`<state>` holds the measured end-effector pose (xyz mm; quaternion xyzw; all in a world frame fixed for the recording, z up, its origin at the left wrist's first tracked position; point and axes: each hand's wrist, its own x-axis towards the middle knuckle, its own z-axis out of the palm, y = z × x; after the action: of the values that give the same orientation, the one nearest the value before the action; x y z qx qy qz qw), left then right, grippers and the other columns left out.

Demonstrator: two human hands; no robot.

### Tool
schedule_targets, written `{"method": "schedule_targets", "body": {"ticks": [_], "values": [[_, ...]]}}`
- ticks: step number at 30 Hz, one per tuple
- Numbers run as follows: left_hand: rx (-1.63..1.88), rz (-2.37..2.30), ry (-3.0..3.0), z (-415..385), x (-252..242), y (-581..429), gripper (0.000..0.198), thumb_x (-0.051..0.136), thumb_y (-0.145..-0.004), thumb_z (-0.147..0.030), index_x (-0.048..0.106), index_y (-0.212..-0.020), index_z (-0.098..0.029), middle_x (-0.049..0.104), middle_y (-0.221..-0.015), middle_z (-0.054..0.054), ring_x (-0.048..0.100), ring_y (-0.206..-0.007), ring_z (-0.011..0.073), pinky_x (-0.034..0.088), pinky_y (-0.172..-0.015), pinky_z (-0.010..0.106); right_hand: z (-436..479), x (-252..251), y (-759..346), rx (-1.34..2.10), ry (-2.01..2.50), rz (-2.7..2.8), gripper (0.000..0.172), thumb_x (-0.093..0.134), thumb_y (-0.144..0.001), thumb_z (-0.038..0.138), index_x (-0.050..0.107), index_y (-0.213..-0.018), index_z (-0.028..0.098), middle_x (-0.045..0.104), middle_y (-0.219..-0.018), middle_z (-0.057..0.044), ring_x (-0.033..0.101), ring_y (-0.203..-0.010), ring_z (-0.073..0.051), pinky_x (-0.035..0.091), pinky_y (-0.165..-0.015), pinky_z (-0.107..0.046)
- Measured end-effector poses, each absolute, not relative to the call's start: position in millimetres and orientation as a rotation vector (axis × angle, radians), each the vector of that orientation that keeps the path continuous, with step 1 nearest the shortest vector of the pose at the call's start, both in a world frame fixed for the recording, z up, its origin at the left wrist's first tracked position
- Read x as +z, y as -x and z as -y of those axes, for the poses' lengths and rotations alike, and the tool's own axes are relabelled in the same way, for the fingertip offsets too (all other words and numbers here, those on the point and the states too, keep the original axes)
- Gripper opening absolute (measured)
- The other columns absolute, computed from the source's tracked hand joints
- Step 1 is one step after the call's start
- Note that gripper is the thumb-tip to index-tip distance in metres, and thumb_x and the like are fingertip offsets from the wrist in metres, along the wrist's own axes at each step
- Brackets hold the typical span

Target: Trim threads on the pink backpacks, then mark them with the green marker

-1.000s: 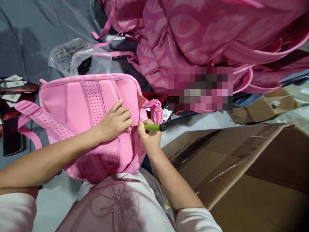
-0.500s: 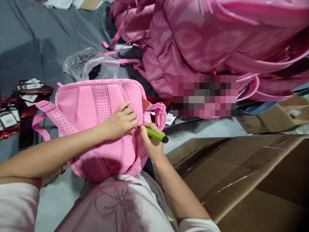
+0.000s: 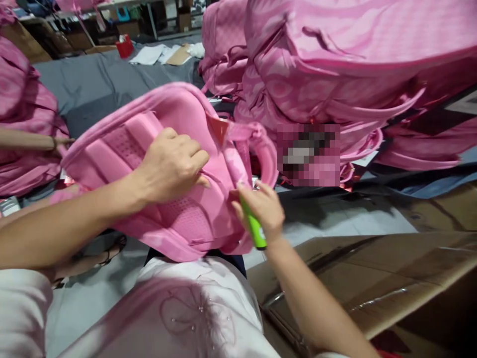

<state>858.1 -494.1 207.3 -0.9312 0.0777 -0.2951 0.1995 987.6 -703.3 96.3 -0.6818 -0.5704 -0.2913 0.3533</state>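
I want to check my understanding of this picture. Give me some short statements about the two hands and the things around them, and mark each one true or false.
1. The left hand grips the pink backpack by its padded back panel. True.
2. The right hand holds a blue tool. False: it holds a green tool.
3. A pile of pink bags lies beyond the held backpack. True.
4. The cardboard box is on the person's left side. False: it is on the right side, below the right arm.
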Motion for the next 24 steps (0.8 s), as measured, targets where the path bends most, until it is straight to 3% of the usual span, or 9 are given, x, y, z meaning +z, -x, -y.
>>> {"method": "schedule_targets", "body": {"ticks": [4, 9, 12, 15, 17, 21, 24], "values": [[-0.931, 0.184, 2.794, 524, 182, -819, 0.043, 0.055, -0.093, -0.056, 0.062, -0.079, -0.016, 0.064, -0.071, 0.007, 0.062, -0.072, 0.0226, 0.041, -0.065, 0.036, 701, 131, -1015, -0.773, 1.675, 1.744, 0.034, 0.060, -0.096, 0.025, 0.064, -0.129, 0.030, 0.073, -0.078, 0.002, 0.068, -0.073, -0.015, 0.052, -0.102, -0.039], [-0.816, -0.071, 3.107, 509, 141, -825, 0.017, 0.052, -0.096, -0.021, 0.068, -0.093, -0.016, 0.072, -0.084, 0.005, 0.065, -0.078, 0.0182, 0.046, -0.071, 0.031, 683, 104, -1012, -0.654, 1.699, 1.793, 0.026, 0.050, -0.101, 0.027, 0.069, -0.119, 0.025, 0.074, -0.087, -0.005, 0.071, -0.081, -0.017, 0.056, -0.084, -0.034], [-1.082, -0.034, 2.938, 494, 155, -828, 0.025, 0.053, -0.096, -0.021, 0.065, -0.118, -0.021, 0.068, -0.122, 0.010, 0.060, -0.114, 0.0241, 0.044, -0.097, 0.040, 669, 88, -995, -0.758, 1.663, 1.723, 0.028, 0.055, -0.098, 0.024, 0.065, -0.124, 0.022, 0.076, -0.096, -0.007, 0.071, -0.091, -0.018, 0.056, -0.085, -0.034], [-0.873, 0.087, 2.884, 481, 176, -841, 0.062, 0.068, -0.088, -0.031, 0.046, -0.145, -0.021, 0.047, -0.151, 0.017, 0.042, -0.137, 0.0350, 0.035, -0.108, 0.051, 649, 87, -973, -0.851, 1.576, 1.650, 0.027, 0.057, -0.097, 0.021, 0.065, -0.123, 0.021, 0.076, -0.098, -0.008, 0.070, -0.095, -0.020, 0.056, -0.084, -0.035], [-0.581, 0.120, 2.952, 473, 182, -857, 0.079, 0.073, -0.084, -0.035, 0.035, -0.152, -0.019, 0.051, -0.146, 0.018, 0.048, -0.131, 0.0349, 0.041, -0.101, 0.047, 640, 86, -962, -0.820, 1.579, 1.558, 0.025, 0.057, -0.097, 0.023, 0.064, -0.121, 0.021, 0.074, -0.091, -0.007, 0.069, -0.087, -0.021, 0.055, -0.079, -0.036], [-0.299, 0.279, 2.977, 463, 176, -892, 0.077, 0.077, -0.078, -0.038, 0.045, -0.144, -0.014, 0.063, -0.125, 0.017, 0.058, -0.113, 0.0344, 0.046, -0.091, 0.042, 642, 74, -953, -0.719, 1.597, 1.510, 0.023, 0.057, -0.096, 0.026, 0.062, -0.118, 0.021, 0.070, -0.086, -0.006, 0.067, -0.081, -0.022, 0.052, -0.078, -0.039], [-0.337, 0.147, 2.950, 459, 164, -903, 0.088, 0.075, -0.080, -0.039, 0.032, -0.152, -0.013, 0.054, -0.139, 0.020, 0.052, -0.125, 0.0353, 0.040, -0.102, 0.047, 650, 63, -959, -0.680, 1.627, 1.498, 0.026, 0.056, -0.097, 0.027, 0.060, -0.122, 0.022, 0.071, -0.093, -0.007, 0.069, -0.089, -0.023, 0.054, -0.082, -0.041]]}}
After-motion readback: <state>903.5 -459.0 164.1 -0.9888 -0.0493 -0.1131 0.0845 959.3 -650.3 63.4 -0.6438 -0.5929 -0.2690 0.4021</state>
